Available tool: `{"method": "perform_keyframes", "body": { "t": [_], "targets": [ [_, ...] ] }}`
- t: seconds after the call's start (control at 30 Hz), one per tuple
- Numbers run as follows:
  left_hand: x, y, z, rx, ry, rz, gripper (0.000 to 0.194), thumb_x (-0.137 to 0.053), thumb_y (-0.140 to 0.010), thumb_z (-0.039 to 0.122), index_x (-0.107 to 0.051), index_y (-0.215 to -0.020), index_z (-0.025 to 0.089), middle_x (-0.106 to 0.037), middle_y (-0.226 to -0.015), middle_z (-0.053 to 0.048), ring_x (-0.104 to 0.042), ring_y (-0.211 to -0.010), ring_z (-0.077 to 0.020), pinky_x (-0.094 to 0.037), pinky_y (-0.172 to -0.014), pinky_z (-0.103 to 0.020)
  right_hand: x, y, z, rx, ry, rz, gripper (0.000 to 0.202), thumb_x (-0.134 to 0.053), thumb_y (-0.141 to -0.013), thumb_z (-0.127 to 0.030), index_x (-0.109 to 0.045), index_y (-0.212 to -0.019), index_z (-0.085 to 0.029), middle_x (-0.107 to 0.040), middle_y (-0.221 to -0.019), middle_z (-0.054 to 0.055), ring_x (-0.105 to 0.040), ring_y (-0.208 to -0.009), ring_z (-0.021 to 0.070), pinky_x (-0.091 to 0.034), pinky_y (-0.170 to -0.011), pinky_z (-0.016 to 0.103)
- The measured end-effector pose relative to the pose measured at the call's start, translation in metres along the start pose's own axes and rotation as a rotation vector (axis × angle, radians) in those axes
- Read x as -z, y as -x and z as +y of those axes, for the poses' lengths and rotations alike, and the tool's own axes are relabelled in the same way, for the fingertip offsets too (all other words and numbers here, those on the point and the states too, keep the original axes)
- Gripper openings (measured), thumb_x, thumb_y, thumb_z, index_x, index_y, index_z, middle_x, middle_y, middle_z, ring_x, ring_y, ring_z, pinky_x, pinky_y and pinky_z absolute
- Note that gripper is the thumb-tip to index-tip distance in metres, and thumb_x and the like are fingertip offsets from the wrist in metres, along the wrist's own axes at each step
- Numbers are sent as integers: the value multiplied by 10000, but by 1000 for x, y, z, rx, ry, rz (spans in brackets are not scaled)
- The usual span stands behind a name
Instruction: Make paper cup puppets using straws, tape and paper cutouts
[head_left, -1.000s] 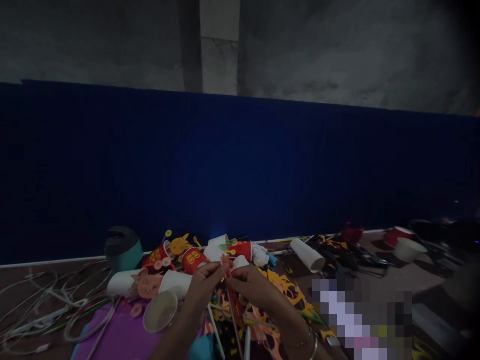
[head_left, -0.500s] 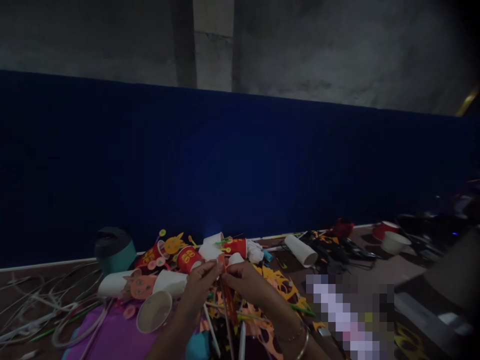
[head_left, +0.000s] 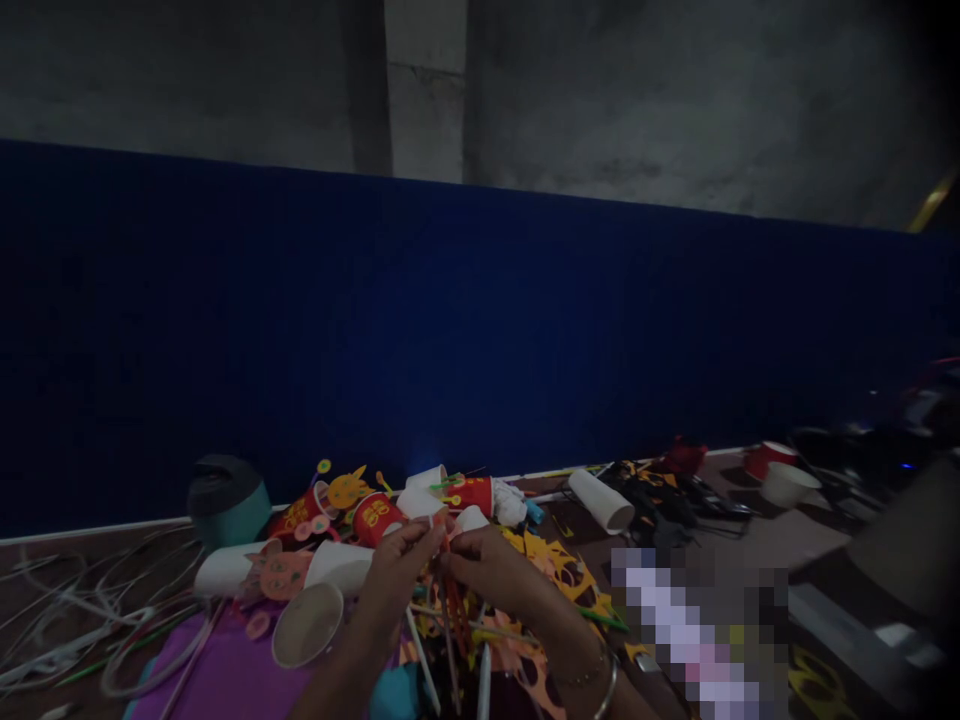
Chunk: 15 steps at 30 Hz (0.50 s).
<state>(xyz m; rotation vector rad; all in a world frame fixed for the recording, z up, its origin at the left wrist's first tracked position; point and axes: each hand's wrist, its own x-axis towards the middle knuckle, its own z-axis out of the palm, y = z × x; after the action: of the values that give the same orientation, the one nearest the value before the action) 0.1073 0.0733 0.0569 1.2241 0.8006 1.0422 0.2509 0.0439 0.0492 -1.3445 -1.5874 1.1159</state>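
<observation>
Orange strip: the small orange strip (head_left: 441, 517) is standing up between the fingertips of both hands, its top showing just above them; it is looking like thin paper or craft foam, though the dim light is hiding which.
Left hand: the thumb and forefinger of the left hand (head_left: 401, 560) are closing almost fully, pinching the strip from its left side.
Right hand: the fingers of the right hand (head_left: 491, 565) are curling in beside the strip; whether they are gripping it or only touching it, one cannot tell.
Weight and bend: the strip is probably weighing next to nothing and bending easily, so a hard squeeze would likely be creasing it.
Surface: it is looking dull, so it is probably not slipping much, but a narrow edge could be tearing under a pull.
Best hold: flat fingertip pads near its middle would be steadying it better than a pinch at the tip.
Thin stick: a pale stick (head_left: 451, 660) is slanting below the fingers, among orange pieces.
Paper cups: a red cup (head_left: 376, 518) is lying beyond the left fingers, and a white cup (head_left: 471, 518) is sitting just beyond the right ones.
</observation>
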Motion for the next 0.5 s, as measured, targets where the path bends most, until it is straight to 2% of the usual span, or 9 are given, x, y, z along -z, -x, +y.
{"method": "perform_keyframes", "body": {
  "t": [0.1, 0.2, 0.37, 0.5],
  "targets": [
    [-1, 1, -1, 13, 17, 25, 340, -659, -695, 456, -711, -835, 150, -662, -773, -39, -578, -798, -186, -442, -723, -250, 0, 0, 1, -13, 53, 2, 292, -510, -799, -308, -486, -553, -153, -344, -469, -67, -269, -437, 53, -212, -408, 179],
    [-1, 0, 0, 49, -25, 37, 359, -679, -648, 492, -711, -727, 143, -653, -717, -35, -580, -762, -195, -447, -696, -256, 1, 1, 1, -45, 67, -22, 306, -484, -821, -320, -489, -564, -154, -357, -459, -66, -282, -417, 53, -210, -398, 180],
    [-1, 0, 5, 46, -45, -20, 324, -721, -606, 465, -657, -545, 153, -585, -586, 7, -540, -642, -152, -426, -617, -222, 1, 1, 2, -38, 52, -40, 340, -452, -848, -366, -496, -585, -155, -340, -453, -70, -266, -407, 53, -206, -384, 179],
    [-1, 0, 2, 29, 16, 10, 297, -713, -637, 440, -702, -698, 149, -638, -671, -15, -570, -695, -169, -441, -651, -237, 2, 1, 1, -40, 68, -15, 287, -477, -827, -338, -547, -622, -149, -415, -484, -54, -336, -415, 56, -250, -392, 171]
  ]
}}
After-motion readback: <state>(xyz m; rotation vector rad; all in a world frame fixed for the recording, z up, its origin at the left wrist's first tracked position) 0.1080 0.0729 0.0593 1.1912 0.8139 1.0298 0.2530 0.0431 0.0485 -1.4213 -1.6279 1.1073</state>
